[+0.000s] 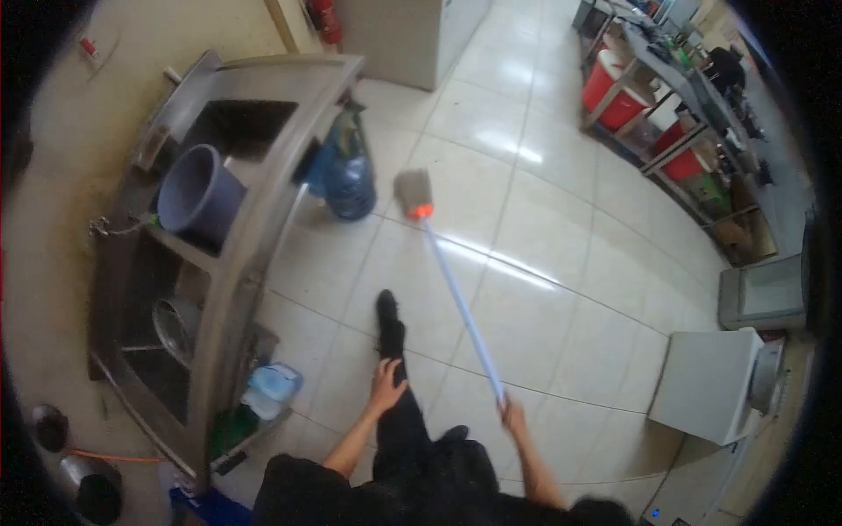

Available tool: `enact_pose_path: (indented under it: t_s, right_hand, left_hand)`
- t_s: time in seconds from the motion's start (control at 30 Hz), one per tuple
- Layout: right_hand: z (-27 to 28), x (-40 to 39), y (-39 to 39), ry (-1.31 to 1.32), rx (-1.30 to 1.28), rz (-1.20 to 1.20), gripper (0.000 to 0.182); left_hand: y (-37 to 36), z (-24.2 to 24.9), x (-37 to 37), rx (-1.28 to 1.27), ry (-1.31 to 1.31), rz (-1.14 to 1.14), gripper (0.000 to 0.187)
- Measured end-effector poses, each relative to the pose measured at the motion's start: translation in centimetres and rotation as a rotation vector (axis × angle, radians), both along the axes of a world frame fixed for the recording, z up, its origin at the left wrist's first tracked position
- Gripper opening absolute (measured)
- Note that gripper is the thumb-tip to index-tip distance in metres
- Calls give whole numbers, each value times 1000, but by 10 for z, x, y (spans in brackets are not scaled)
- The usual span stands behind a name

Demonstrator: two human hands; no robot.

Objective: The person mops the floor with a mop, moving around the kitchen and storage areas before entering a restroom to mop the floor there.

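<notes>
My right hand (512, 414) is wrapped round the end of a light blue mop handle (465, 313). The handle runs forward to an orange clamp (421, 211) with a grey-brown mop head (413, 188) lying on the tiled floor (561, 333). My left hand (387, 386) rests on my black-trousered leg (399, 430), its fingers somewhat apart, holding nothing. A black shoe (387, 304) stands forward on the tiles. Left of the mop head is a large blue plastic bottle (351, 188) beside the sink unit.
On the left, a steel sink unit (230, 272) holds a purple-grey bucket (200, 195) and a metal pot (177, 326). Blue-white containers (270, 390) sit below. Shelving with red buckets (611, 92) lines the right, near a white cabinet (706, 383). A red extinguisher (324, 19) is at the back.
</notes>
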State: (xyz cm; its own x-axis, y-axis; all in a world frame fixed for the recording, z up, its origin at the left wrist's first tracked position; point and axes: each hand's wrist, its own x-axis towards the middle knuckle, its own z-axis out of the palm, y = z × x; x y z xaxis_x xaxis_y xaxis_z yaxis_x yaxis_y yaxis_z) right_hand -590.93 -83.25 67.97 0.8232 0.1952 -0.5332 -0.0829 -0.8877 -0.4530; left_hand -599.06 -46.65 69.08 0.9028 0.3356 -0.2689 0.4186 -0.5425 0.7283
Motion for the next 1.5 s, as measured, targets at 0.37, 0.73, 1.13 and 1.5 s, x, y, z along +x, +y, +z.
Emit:
enact_pose_path:
  t_s: [0.37, 0.73, 1.13, 1.5]
  right_hand:
    - [247, -233, -103, 201, -106, -364, 35]
    - [-179, 455, 335, -362, 118, 274, 43]
    - [-146, 295, 204, -346, 244, 241, 43]
    - [253, -327, -192, 105, -72, -158, 37]
  left_hand:
    - [-10, -21, -181, -38, 631, 163, 53]
    - [147, -27, -56, -290, 496, 670, 39]
    - [69, -9, 73, -347, -15, 274, 36]
    - [-418, -38, -164, -241, 54, -1592, 58]
